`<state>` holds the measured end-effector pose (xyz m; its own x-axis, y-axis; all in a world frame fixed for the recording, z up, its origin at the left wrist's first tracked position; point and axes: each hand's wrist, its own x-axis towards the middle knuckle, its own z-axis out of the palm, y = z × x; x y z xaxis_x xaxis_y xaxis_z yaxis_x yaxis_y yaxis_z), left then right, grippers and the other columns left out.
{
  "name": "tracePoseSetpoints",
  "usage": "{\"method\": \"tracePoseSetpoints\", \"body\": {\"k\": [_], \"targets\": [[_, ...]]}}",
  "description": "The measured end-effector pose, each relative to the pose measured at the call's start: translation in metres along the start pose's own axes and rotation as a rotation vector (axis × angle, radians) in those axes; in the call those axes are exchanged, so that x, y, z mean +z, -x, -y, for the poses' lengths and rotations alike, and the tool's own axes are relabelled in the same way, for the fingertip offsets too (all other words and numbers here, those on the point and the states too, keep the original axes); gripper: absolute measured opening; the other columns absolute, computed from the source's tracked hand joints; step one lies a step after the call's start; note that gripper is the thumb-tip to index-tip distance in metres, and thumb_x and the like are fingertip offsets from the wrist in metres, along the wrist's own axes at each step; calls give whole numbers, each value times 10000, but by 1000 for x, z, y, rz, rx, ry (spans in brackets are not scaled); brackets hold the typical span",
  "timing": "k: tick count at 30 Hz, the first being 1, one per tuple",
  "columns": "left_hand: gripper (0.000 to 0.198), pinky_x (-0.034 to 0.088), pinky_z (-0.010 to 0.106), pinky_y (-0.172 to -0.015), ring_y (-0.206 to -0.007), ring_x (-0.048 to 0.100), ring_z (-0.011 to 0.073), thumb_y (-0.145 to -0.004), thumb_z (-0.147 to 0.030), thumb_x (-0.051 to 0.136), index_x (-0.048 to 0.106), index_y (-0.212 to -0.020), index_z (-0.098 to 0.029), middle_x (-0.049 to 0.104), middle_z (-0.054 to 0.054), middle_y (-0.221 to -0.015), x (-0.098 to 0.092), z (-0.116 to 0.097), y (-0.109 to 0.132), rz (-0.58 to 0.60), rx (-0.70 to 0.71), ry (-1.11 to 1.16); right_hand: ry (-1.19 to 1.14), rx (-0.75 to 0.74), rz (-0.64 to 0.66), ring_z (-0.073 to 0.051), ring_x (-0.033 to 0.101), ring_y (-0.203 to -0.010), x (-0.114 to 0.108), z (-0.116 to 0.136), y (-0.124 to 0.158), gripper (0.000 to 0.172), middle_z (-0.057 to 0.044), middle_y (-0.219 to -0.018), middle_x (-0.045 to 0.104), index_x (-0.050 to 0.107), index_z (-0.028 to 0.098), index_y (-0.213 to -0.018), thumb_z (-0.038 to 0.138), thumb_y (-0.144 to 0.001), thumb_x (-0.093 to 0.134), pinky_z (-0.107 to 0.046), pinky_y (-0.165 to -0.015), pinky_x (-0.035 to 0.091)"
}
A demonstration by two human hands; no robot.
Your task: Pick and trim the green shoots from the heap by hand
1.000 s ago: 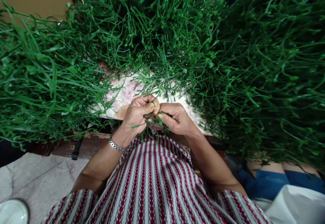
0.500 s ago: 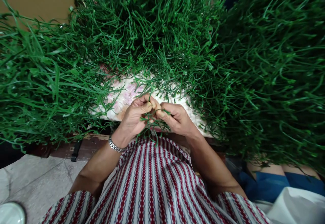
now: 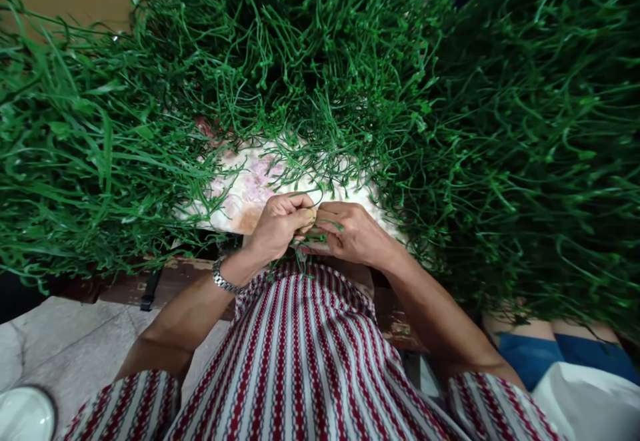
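Observation:
My left hand [image 3: 277, 226], with a metal watch at the wrist, and my right hand [image 3: 353, 233] meet just above my striped shirt. Both are closed, fingertips pinched together on a small sprig of thin green stems [image 3: 315, 235]; a few strands hang below the hands. The hands hover over the near edge of a table covered with a pale floral cloth [image 3: 245, 191]. Thick heaps of green stems [image 3: 310, 74] crowd the table on all sides of the hands.
A taller pile of flatter green blades [image 3: 75, 161] lies at the left, and a dense dark mass of stems [image 3: 540, 147] at the right. Another person's bare knees and blue shorts [image 3: 545, 347] show at lower right. A white dish [image 3: 25, 414] sits on the stone floor.
Both hands stay together working the sprig; fingers have shifted and the hands sit slightly lower and nearer the table edge. The dangling strands are shorter than a second ago.

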<state>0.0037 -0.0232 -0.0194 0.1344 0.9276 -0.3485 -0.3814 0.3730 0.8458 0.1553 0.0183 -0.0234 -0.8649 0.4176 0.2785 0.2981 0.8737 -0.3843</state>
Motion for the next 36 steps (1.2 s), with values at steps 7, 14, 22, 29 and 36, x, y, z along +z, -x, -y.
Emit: {"method": "tracePoseSetpoints", "body": {"k": [7,14,22,29,36], "targets": [[185,320,150,-375,-389,383,29,-690,-258,675,558,-616,-134,448,-51,-482,-4,-2,-5,-12,156,-65,-23,128,1,-117,443,-591,-15,-6,7,151,-24,-656,515,558,142,-759,222,-851,468,-239,-539,324],[129,483,199,-493,-572,510,72,-701,-259,666,622,-713,-139,583,18,-801,-3,-8,-6,71,164,112,-499,405,-383,-122,573,-683,-20,-4,8,222,-37,-742,592,552,154,-823,292,-917,405,-250,-663,441],[163,474,231,-730,-830,563,130,-686,-107,580,683,-799,-164,608,36,-908,-3,-4,1,40,323,14,-480,477,-361,-98,528,-634,-10,11,1,174,-2,-698,564,548,165,-843,284,-904,438,-219,-619,414],[153,456,220,-740,-798,574,111,-766,-153,542,583,-911,-181,609,12,-910,-3,5,5,-114,357,-199,-340,455,-318,-133,527,-739,-2,19,1,206,-27,-796,568,559,160,-924,350,-848,536,-255,-669,414],[254,419,313,-955,-1076,559,199,-822,-281,519,646,-1022,-189,634,62,-1118,1,3,8,-39,306,-151,-133,481,-441,-171,501,-832,4,29,0,214,-66,-854,533,600,163,-943,338,-825,565,-292,-702,432]]}}
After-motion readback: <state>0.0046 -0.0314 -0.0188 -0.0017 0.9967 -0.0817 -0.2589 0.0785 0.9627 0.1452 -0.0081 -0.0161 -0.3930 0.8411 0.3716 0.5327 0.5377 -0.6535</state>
